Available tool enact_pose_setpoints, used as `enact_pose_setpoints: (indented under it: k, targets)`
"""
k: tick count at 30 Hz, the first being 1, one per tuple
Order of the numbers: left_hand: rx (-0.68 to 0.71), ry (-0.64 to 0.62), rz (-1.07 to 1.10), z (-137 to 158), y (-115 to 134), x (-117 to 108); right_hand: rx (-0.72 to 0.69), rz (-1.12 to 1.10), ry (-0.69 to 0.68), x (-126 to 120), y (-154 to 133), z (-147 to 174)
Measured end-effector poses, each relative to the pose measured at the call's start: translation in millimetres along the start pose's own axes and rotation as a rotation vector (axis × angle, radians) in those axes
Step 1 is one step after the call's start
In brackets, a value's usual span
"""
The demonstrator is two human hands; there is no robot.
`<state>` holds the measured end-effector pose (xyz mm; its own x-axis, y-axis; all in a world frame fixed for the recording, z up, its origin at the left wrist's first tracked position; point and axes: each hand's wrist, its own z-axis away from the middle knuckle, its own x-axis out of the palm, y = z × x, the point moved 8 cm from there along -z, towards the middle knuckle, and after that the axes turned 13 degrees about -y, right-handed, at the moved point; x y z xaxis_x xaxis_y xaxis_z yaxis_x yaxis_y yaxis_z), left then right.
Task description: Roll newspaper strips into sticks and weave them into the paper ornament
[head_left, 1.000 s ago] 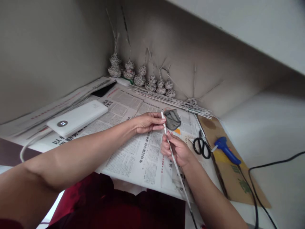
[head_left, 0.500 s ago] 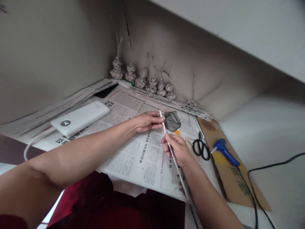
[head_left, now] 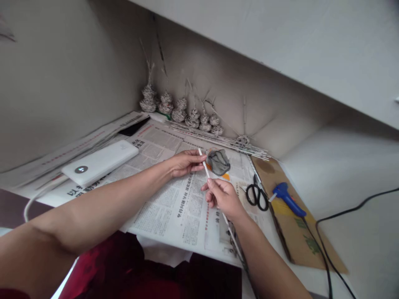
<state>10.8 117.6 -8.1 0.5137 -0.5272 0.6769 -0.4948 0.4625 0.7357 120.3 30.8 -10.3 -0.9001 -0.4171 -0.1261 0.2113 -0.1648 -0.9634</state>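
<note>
A thin rolled-paper stick (head_left: 205, 169) slants between my two hands above the newspaper. My left hand (head_left: 187, 162) pinches it close to its pale upper end. Lower down, my right hand (head_left: 222, 196) has thumb and fingers closed around the same stick, whose long tail runs past the wrist toward the table's front edge. Just beyond the fingers lies a dark grey mesh cloth (head_left: 218, 162), with a bit of orange showing beneath it. Black-handled scissors (head_left: 257, 196) rest to the right of my right hand.
Newspaper (head_left: 162, 211) covers the table. Several woven paper gourds (head_left: 179, 110) line the back wall beside a bundle of paper sticks (head_left: 218, 139). A white power bank (head_left: 101, 162) lies left. On the right, a blue glue gun (head_left: 288, 198) with a black cord rests on cardboard (head_left: 299, 245).
The camera view has shifted slightly, so everything sits a little further left and lower. My right hand has slid slightly down the stick, away from the left hand.
</note>
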Motion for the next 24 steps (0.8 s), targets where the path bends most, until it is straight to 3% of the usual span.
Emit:
enact_pose_setpoints:
  k: [7,11,17,24]
  targets:
    - [0.006,0.041,0.031,4,1,2,0.075,-0.531,-0.286,19,9,-2]
    - [0.018,0.049,0.026,5,2,2,0.078,-0.699,-0.405,26,6,0]
    - [0.044,-0.032,0.017,3,4,5,0.095,-0.663,-0.467,36,6,1]
    - [0.092,0.013,0.044,0,11,-5,0.021,-0.442,-0.261,21,3,0]
